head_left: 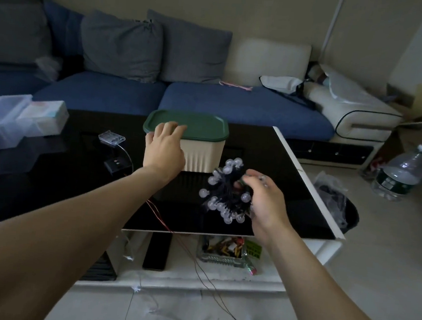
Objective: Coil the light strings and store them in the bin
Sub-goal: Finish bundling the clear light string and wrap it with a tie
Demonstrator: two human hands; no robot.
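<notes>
I see the right hand (265, 203) gripping a coiled light string (224, 194), dark wire with clear round bulbs, held above the black table (268, 165) just right of the bin (200, 153). Bin is cream with a green lid (200, 127), lid on. Left hand (163, 148) rests on the lid's near-left corner, fingers relaxed and spread. A clear battery box (111, 138) lies on the table left of the bin; thin red wires (159, 214) trail off the front edge toward the floor (216, 318).
</notes>
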